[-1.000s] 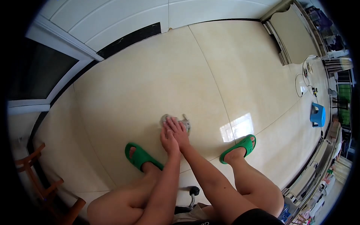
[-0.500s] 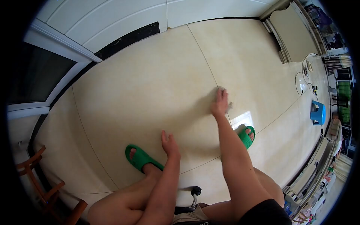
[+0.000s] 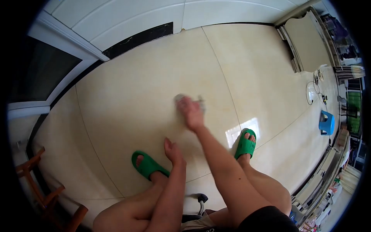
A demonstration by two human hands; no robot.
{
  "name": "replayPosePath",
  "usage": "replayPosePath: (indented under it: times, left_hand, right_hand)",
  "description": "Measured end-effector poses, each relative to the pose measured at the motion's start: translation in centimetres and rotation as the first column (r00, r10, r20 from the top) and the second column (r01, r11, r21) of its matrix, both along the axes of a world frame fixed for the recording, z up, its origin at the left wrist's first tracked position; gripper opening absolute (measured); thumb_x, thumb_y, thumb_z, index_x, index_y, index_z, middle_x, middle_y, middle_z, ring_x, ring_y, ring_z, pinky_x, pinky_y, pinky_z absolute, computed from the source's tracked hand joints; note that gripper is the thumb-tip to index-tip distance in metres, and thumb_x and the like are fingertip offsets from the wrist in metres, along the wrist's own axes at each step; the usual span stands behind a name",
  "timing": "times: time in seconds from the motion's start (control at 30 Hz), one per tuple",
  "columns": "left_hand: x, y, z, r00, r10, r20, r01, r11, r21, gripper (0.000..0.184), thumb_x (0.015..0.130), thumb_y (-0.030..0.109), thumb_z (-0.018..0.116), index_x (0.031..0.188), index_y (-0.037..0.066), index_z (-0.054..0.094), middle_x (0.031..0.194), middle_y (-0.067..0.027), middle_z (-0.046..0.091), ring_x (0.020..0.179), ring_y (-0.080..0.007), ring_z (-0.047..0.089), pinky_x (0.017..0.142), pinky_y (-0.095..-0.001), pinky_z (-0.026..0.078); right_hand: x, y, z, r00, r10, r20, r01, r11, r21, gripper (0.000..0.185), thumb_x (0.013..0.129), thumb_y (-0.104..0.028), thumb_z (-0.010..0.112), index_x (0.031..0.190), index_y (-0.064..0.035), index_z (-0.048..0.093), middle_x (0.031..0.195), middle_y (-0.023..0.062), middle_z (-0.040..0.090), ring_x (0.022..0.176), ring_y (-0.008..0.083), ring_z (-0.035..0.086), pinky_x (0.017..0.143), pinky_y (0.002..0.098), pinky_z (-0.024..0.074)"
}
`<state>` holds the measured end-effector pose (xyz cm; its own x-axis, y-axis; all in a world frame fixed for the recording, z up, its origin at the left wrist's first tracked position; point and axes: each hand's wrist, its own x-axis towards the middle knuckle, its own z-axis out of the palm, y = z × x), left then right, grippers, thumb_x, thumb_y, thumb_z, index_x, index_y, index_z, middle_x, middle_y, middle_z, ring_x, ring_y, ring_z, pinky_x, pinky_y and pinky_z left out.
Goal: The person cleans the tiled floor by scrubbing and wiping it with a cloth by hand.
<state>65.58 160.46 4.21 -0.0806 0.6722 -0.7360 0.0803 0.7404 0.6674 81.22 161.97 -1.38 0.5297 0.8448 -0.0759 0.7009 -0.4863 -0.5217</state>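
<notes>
My right hand (image 3: 192, 113) is pressed down over the tiled floor (image 3: 135, 89), slightly blurred by motion. From under its fingers stick out bits of a greyish cloth (image 3: 201, 102), one at the fingertips and one on the right side; most of it is hidden by the hand. Nearer to me, my left hand (image 3: 174, 152) hangs low above the floor between my feet, holding nothing, with its fingers loosely stretched. Green slippers (image 3: 148, 165) are on my feet, one either side of my hands.
A white door frame (image 3: 75, 40) and a panelled wall (image 3: 135, 17) bound the far left. Wooden chair parts (image 3: 46, 197) stand at the lower left. On the right are a blue stool (image 3: 327, 123), cables (image 3: 310, 92) and a cream cabinet (image 3: 307, 42). A caster wheel (image 3: 202, 198) shows beneath me.
My right hand has swept left across the floor with the cloth, from near the tile seam to the middle. My left hand has barely moved. The view has shifted slightly.
</notes>
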Motion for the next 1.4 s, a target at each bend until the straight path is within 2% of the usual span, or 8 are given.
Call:
replayPosePath:
  times: [0.27, 0.53, 0.7, 0.77, 0.87, 0.93, 1.1, 1.4]
  left_hand:
    - [-0.3, 0.4, -1.0, 0.999, 0.005, 0.053, -0.006, 1.0, 0.017, 0.059, 0.083, -0.004, 0.04, 0.141, -0.004, 0.03, 0.148, -0.0168, 0.031, 0.137, -0.0233, 0.031, 0.112, -0.032, 0.023]
    - [-0.3, 0.7, -1.0, 0.995, 0.01, 0.099, -0.013, 0.999, 0.03, 0.048, 0.089, -0.001, 0.046, 0.136, -0.002, 0.039, 0.137, -0.0113, 0.044, 0.125, -0.0213, 0.044, 0.106, -0.0326, 0.033]
    - [-0.7, -0.7, -0.6, 0.978, 0.009, 0.209, -0.009, 1.0, -0.006, 0.047, 0.087, 0.0, 0.048, 0.133, -0.003, 0.041, 0.132, -0.0106, 0.049, 0.119, -0.0198, 0.048, 0.099, -0.0311, 0.039]
    - [-0.3, -2.0, -0.4, 0.998, -0.055, -0.005, 0.054, 0.997, -0.057, 0.046, 0.088, 0.002, 0.047, 0.134, -0.002, 0.041, 0.126, -0.0096, 0.052, 0.116, -0.019, 0.05, 0.097, -0.031, 0.041]
    - [0.3, -2.8, 1.8, 0.98, -0.191, 0.049, 0.195, 0.977, -0.086, 0.052, 0.087, 0.004, 0.049, 0.137, -0.002, 0.037, 0.129, -0.0131, 0.051, 0.117, -0.0213, 0.05, 0.099, -0.0314, 0.039]
    - [0.5, -3.1, 3.7, 0.965, -0.253, 0.071, 0.258, 0.963, -0.08, 0.055, 0.087, 0.004, 0.05, 0.139, -0.003, 0.034, 0.13, -0.0148, 0.05, 0.117, -0.0225, 0.05, 0.1, -0.0316, 0.038]
    - [-0.4, -4.0, 6.1, 0.714, -0.697, -0.064, 0.697, 0.717, -0.02, 0.053, 0.087, 0.02, 0.054, 0.135, 0.002, 0.043, 0.126, -0.0169, 0.054, 0.113, -0.0247, 0.054, 0.093, -0.0327, 0.043]
    - [-6.6, -5.0, 11.8, 0.589, -0.796, -0.138, 0.788, 0.529, 0.316, 0.043, 0.089, 0.022, 0.05, 0.129, 0.006, 0.05, 0.114, -0.0142, 0.063, 0.106, -0.0273, 0.06, 0.092, -0.0367, 0.045]
  right_hand:
    - [8.8, -4.8, 0.4, 0.86, -0.488, 0.146, 0.504, 0.858, -0.099, 0.075, 0.07, -0.006, 0.052, 0.142, -0.0201, 0.038, 0.15, 0.0109, 0.028, 0.139, 0.0294, 0.025, 0.11, 0.0492, 0.0191]
    - [-8.5, -4.4, 3.4, 0.981, 0.191, -0.021, -0.191, 0.981, -0.007, 0.055, 0.08, -0.012, 0.052, 0.135, -0.0175, 0.047, 0.149, 0.0062, 0.033, 0.138, 0.0267, 0.028, 0.109, 0.0466, 0.0235]
    - [-10.0, -9.3, 3.8, 0.943, 0.327, -0.069, -0.33, 0.944, -0.034, 0.052, 0.081, -0.012, 0.053, 0.132, -0.0178, 0.05, 0.149, 0.003, 0.033, 0.138, 0.0257, 0.028, 0.109, 0.0452, 0.0251]
    - [-8.9, -11.5, 4.6, 0.931, 0.362, -0.044, -0.364, 0.929, -0.064, 0.051, 0.081, -0.011, 0.053, 0.131, -0.0178, 0.051, 0.149, 0.002, 0.033, 0.138, 0.0257, 0.028, 0.108, 0.046, 0.0266]
    - [-6.9, -13.6, 6.6, 0.983, 0.146, 0.11, -0.121, 0.971, -0.208, 0.05, 0.08, -0.006, 0.054, 0.129, -0.0159, 0.053, 0.142, 0.0064, 0.04, 0.131, 0.0278, 0.037, 0.102, 0.046, 0.0363]
    - [-5.5, -14.2, 5.5, 0.969, -0.215, -0.121, 0.19, 0.963, -0.19, 0.054, 0.074, -0.003, 0.058, 0.127, -0.013, 0.056, 0.137, 0.0135, 0.043, 0.118, 0.0309, 0.048, 0.096, 0.0416, 0.0426]
    - [-4.4, -13.0, 6.3, 0.917, -0.32, -0.236, 0.314, 0.947, -0.063, 0.048, 0.071, -0.003, 0.059, 0.118, -0.008, 0.061, 0.112, 0.0199, 0.059, 0.1, 0.0363, 0.058, 0.087, 0.0404, 0.0482]
    - [-10.5, -9.5, 13.0, 0.792, -0.298, -0.533, 0.339, 0.941, -0.023, 0.055, 0.064, -0.011, 0.07, 0.118, -0.0059, 0.061, 0.106, 0.0204, 0.065, 0.098, 0.0321, 0.064, 0.086, 0.0367, 0.0508]
